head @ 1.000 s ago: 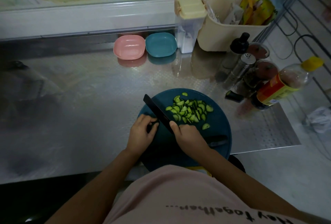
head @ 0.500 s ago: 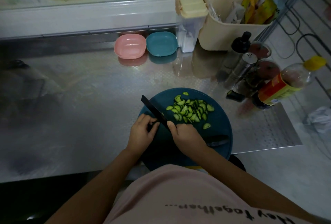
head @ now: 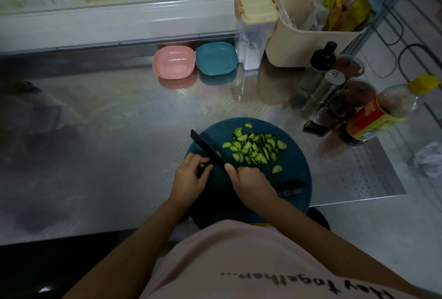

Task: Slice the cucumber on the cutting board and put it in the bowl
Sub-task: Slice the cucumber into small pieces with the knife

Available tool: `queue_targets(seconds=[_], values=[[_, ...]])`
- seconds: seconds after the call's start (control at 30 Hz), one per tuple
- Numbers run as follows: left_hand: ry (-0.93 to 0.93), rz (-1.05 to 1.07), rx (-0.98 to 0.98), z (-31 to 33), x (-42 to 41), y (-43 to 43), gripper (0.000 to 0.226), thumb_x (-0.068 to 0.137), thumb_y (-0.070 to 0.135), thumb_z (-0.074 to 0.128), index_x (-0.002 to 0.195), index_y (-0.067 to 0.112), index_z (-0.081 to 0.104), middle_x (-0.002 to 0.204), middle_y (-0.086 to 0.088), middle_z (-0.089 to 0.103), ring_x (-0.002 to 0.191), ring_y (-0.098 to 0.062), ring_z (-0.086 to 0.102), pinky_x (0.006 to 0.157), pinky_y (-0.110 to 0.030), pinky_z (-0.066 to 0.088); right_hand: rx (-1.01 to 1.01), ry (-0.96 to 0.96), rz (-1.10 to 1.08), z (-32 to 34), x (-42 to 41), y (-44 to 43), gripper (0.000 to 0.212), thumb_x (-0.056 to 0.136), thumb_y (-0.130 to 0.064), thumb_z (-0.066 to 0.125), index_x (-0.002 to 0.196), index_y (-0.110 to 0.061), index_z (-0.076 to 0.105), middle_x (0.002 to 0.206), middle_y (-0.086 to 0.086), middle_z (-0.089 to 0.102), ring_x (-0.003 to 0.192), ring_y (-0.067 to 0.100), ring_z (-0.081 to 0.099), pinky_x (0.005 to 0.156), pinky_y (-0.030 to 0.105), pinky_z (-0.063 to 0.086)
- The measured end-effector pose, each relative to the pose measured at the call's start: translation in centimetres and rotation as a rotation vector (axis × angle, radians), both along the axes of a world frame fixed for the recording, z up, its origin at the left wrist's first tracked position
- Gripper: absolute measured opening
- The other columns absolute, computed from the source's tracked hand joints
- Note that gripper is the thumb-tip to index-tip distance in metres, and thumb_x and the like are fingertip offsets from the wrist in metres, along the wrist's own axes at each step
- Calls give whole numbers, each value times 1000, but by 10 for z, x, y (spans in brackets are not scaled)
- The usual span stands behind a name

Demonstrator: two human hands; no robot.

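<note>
- Right-hand grip [head: 251, 184] is closed round the black knife [head: 208, 149], blade angled across the cutting board [head: 294, 179].
- Left-hand grip [head: 191, 174] pinches the cucumber stub [head: 207, 166] beside the blade.
- Cucumber slices [head: 256, 150] lie heaped on the board, at the tabletop's [head: 119, 131] near edge.

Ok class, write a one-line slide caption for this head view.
Right hand cuts with a knife; left hand holds the cucumber, slices piled on the board.

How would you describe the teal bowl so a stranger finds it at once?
Follow the steel counter to its back edge. Two small bowls sit there side by side. The teal bowl is the right one; the pink bowl is left.
</note>
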State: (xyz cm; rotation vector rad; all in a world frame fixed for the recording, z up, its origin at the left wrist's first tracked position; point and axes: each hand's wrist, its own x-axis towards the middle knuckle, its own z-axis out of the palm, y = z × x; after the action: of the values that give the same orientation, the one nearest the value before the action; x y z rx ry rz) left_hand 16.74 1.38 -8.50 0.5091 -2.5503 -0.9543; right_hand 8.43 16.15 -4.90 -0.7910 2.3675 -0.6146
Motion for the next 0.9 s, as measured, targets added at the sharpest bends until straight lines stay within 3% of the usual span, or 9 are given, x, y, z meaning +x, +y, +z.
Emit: queue_targets(seconds=[0.07,0.13,0.23,0.37,0.5,0.6,0.7,0.9], values=[[-4,1,-7,0,-1,0,12,80,5,71,90,6,64,83,2,51,74,1,41,69,0,33,-15,19,20,-1,0,0,76,92,-60,4,85,-5,58,64,2,46,62,24,46,54,30,30],[-7,2,-4,0,-1,0,12,80,5,71,89,6,64,83,2,51,74,1,41,70,-1,33,-21,40,4,-3,-1,-1,68,97,-53,12,83,-4,58,62,2,45,59,23,45,52,31,25],[-8,4,-6,-1,-1,-1,11,80,6,71,88,6,63,83,2,51,74,2,41,70,-1,33,-34,-6,-17,-2,-1,-1,60,99,-49,20,76,-5,55,63,5,49,59,24,46,56,31,30],[-2,8,-3,0,-1,1,11,80,6,71,85,7,62,82,4,50,73,3,40,69,0,33,-56,31,21,-1,1,-1,76,92,-56,2,93,-5,58,64,3,46,56,20,45,49,28,25],[8,6,-10,0,-1,0,11,79,5,72,84,7,61,81,0,52,73,1,41,69,-1,33,-60,2,-32,-1,-1,-2,59,99,-47,25,62,-8,47,59,8,49,62,29,52,58,33,34],[-1,11,-15,-1,-1,0,11,80,5,71,82,6,61,80,-3,54,73,1,40,69,-2,33,-27,9,-9,2,0,-5,56,100,-48,22,69,-9,48,59,4,43,65,29,51,59,33,33],[-17,17,-7,-2,-1,0,11,80,6,72,80,6,61,79,-1,52,71,1,40,67,-2,33,-13,45,1,-1,2,-8,55,100,-48,23,62,-12,42,58,1,39,67,31,53,58,32,30],[11,3,46,-1,0,-1,10,79,13,69,85,11,61,78,6,49,71,2,46,64,-4,35,-37,-12,-52,3,0,0,57,99,-48,21,67,-9,46,63,5,47,63,27,49,63,34,40]])
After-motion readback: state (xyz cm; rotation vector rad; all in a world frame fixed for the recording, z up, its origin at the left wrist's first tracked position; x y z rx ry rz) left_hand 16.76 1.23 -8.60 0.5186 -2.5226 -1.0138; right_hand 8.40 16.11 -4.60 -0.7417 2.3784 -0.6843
